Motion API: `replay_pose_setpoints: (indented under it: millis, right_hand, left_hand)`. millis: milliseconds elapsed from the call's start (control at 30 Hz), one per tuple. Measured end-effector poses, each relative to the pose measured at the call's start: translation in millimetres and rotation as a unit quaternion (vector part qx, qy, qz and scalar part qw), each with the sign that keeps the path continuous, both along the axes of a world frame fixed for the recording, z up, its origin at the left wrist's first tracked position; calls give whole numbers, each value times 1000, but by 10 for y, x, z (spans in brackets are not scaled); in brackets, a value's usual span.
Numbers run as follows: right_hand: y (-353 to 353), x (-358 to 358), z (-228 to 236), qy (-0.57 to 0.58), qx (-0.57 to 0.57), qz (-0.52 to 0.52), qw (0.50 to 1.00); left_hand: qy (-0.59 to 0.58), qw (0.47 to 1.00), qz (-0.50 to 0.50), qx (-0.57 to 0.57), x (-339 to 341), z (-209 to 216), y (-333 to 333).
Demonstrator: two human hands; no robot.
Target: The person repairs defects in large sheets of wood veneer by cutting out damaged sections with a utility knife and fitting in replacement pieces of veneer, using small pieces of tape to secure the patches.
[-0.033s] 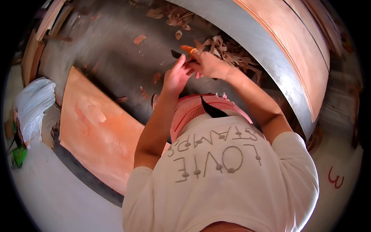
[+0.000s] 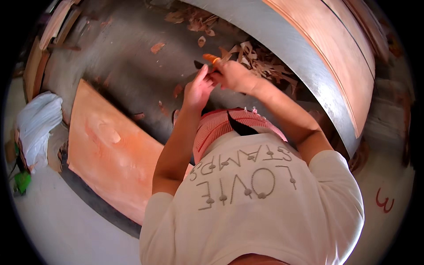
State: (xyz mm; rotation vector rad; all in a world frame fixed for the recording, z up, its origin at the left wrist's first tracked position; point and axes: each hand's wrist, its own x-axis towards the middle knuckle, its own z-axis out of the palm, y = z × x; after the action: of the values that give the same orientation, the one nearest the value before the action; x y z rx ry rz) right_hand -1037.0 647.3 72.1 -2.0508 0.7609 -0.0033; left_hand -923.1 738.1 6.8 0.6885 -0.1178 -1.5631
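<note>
My right hand [image 2: 235, 76] is closed round a tool with an orange handle [image 2: 211, 58], which looks like a knife. The handle's end sticks out at the upper left of the fist. Close below it, a dark flat piece [image 2: 198, 64], possibly the blade, shows beyond the fingers of my left hand [image 2: 197, 90]. How the two parts join is hidden. My left hand meets my right fingers, with one finger stretched upward and the others partly covered. Both hands are in front of my waist, above the grey floor.
Thin wood veneer scraps [image 2: 260, 62] lie heaped beyond my hands. To the left rests a broad orange-brown veneer sheet [image 2: 110, 141]. A metal-edged surface [image 2: 304, 57] at the right bears stacked veneer sheets [image 2: 335, 57]. A white plastic sack [image 2: 39, 119] sits at the far left.
The whole view has shifted very slightly. Both hands appear a little further left, still together, and my right hand keeps its hold on the orange-handled knife.
</note>
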Motion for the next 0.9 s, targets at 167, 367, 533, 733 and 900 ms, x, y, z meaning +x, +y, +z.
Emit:
replay_pose_setpoints:
  millis: [167, 367, 533, 733, 900]
  right_hand:
    - [159, -32, -175, 98, -160, -43, 981]
    - [418, 81, -431, -164, 364, -198, 895]
    - [480, 155, -395, -165, 496, -274, 807]
    - [508, 193, -367, -156, 634, -297, 697]
    - [493, 164, -549, -146, 671, -289, 667]
  left_hand:
    - [-118, 954, 216, 168, -17, 170, 162]
    - [-652, 730, 204, 21, 19, 102, 219]
    - [-766, 613, 190, -42, 143, 134, 255]
    - [-798, 565, 194, -74, 202, 179, 375]
    - [-819, 543, 176, -64, 222, 145, 493]
